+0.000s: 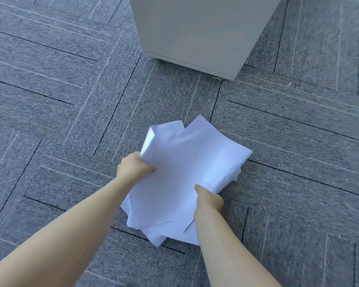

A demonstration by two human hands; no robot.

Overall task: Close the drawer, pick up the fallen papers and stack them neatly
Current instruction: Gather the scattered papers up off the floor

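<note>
Floor: grey carpet tiles [71, 100], laid in a striped herringbone.
Cabinet: pale grey unit [199, 32] at top, on small feet, front not visible.
Papers: loose white sheaf [184, 172], edges uneven and fanned, low over the carpet.
Left hand [133, 168]: grip pinching the sheaf's left edge, thumb on top.
Right hand [208, 198]: grip clamped on the near right edge, thumb on top.
</note>
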